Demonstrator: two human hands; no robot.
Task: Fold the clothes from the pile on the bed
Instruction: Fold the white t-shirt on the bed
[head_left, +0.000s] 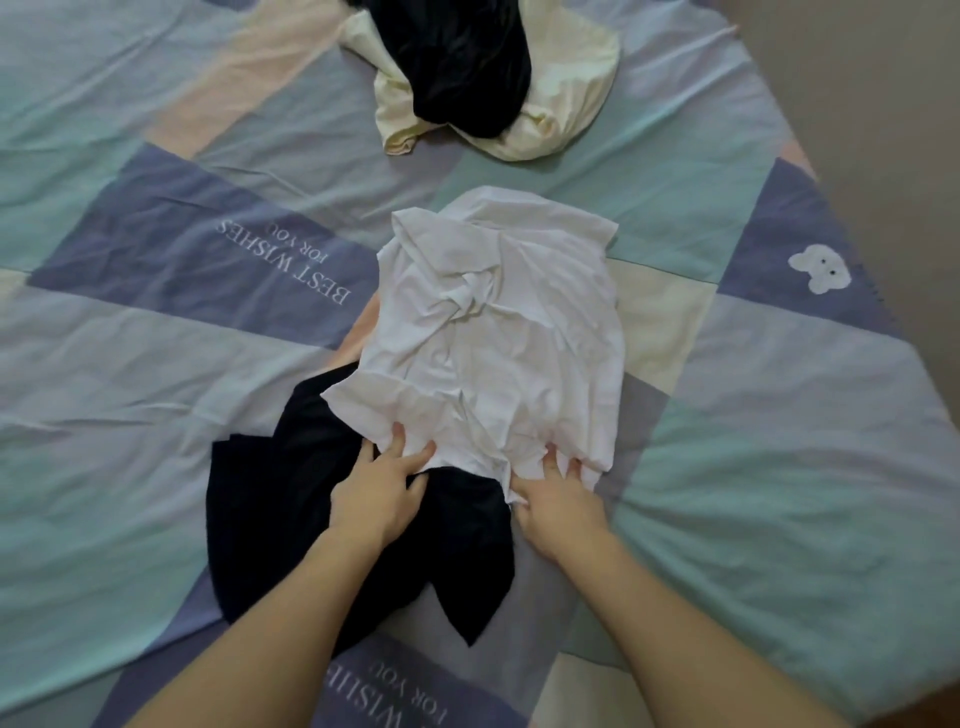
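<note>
Item: white T-shirt (498, 332), crumpled on the bed (156, 389), overlapping a dark garment (291, 519). My left hand (376, 493) and right hand (558, 501) pinch its near hem. Step, judged: spreading flat. Next: pull taut, smooth.

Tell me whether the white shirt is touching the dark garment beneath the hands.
Touching. The head view shows the white shirt with its near edge overlapping the dark garment, no bedsheet visible between them.

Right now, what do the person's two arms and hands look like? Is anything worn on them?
Both forearms are bare as far as the picture shows, with no sleeves in view. The left hand and the right hand carry no gloves, and no rings, watch or bracelet are visible. The fingers show no markings.
</note>
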